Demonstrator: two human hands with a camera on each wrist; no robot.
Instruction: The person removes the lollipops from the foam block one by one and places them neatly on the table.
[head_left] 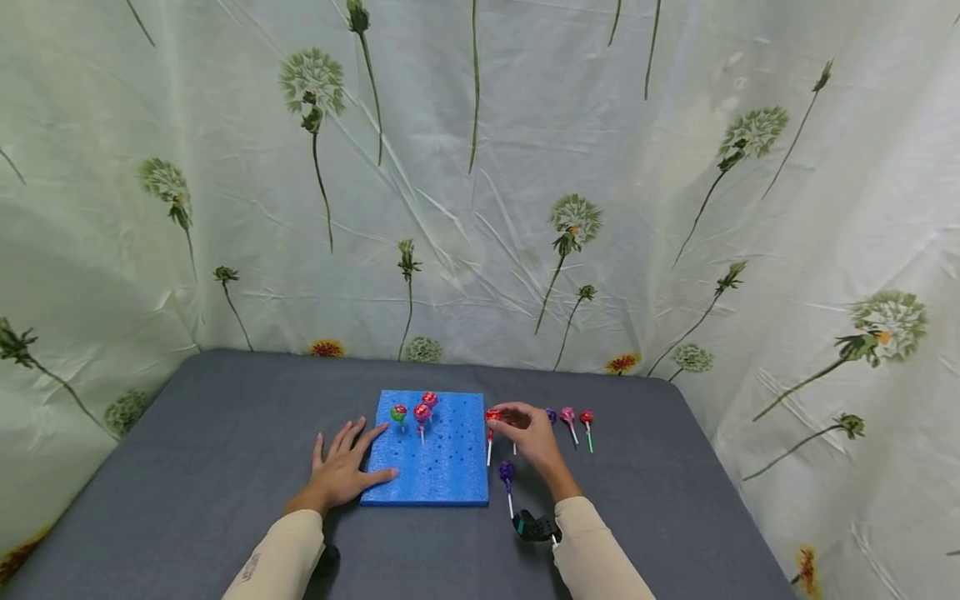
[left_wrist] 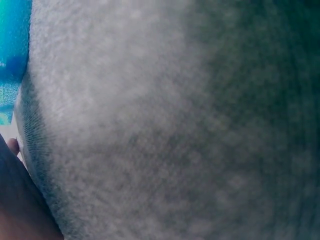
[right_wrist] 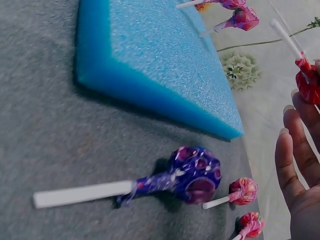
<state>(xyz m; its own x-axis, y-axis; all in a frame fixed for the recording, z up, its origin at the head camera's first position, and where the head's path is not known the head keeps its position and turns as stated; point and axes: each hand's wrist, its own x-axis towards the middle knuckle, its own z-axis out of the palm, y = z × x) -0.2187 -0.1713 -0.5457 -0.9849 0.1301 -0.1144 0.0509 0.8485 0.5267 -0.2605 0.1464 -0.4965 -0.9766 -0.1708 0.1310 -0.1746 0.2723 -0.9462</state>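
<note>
A blue foam board (head_left: 450, 479) with small holes lies on the table. Several wrapped lollipops, among them a green one (head_left: 398, 412) and a pinkish-red one (head_left: 422, 413), stand upright in its far left part. My left hand (head_left: 341, 471) rests with spread fingers on the board's left edge; the left wrist view is mostly blurred grey cloth. Just beyond the board's right edge, my right hand (head_left: 531, 435) pinches a red lollipop (head_left: 492, 415) by its head, its stick pointing down. The right wrist view shows that red lollipop (right_wrist: 307, 82) at the fingertips.
A purple lollipop (head_left: 507, 472) lies right of the board, near my right wrist. Farther right lie a pink lollipop (head_left: 567, 414), a red one with a green stick (head_left: 587, 417) and a partly hidden purple one (head_left: 551, 415). A floral curtain (head_left: 480, 208) hangs behind the grey table (head_left: 637, 517).
</note>
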